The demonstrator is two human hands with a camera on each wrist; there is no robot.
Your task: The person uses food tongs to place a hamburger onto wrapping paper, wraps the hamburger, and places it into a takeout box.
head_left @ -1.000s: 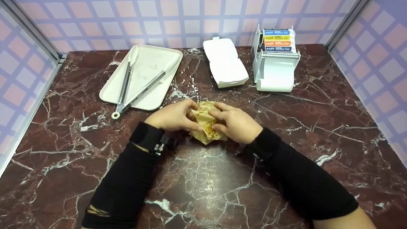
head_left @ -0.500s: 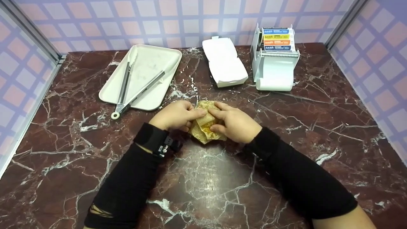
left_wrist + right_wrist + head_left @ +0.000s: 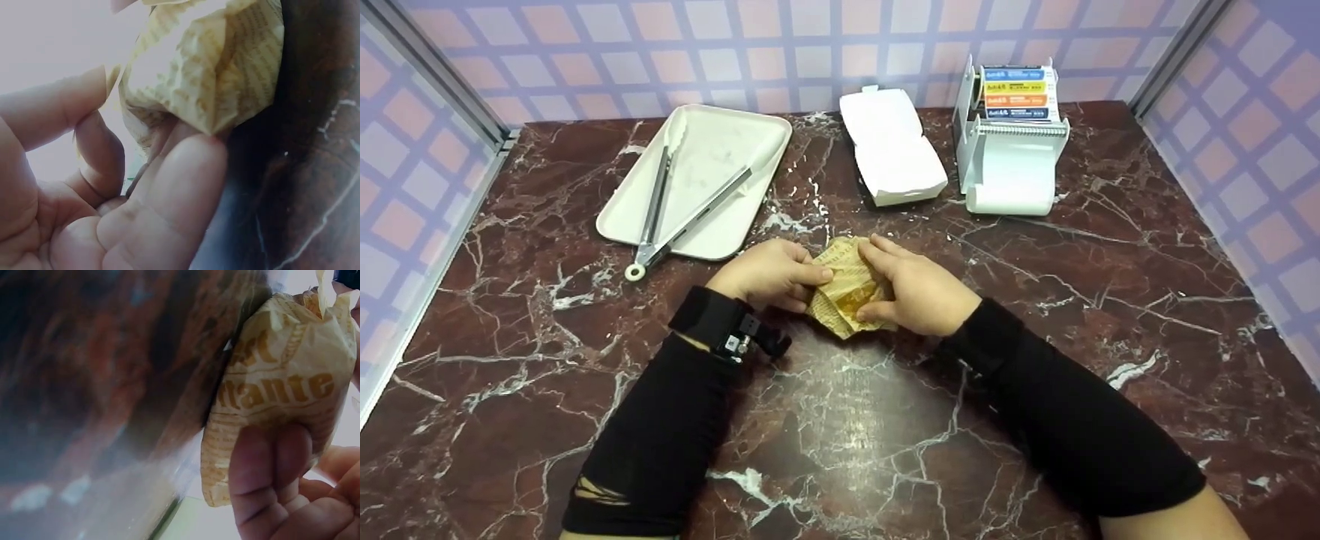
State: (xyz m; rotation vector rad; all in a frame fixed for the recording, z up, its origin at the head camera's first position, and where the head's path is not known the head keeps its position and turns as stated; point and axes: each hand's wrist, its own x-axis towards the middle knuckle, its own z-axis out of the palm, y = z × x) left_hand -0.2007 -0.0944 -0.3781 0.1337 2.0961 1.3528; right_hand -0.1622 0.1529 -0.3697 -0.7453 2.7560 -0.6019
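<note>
Partly covered printed wrapper (image 3: 841,279), left hand (image 3: 769,276) pinching its edge, right hand (image 3: 926,292) gripping its side, yellow patch (image 3: 853,301) unclear.

Left hand (image 3: 769,274) and right hand (image 3: 926,289) opposed near frame centre, fingers (image 3: 256,469) curled; forearms (image 3: 649,435) oblique, lower left and right.

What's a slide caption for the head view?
Left hand and right hand hold a paper wrapper; behind: tongs across a tray, a box, a dispenser.
</note>
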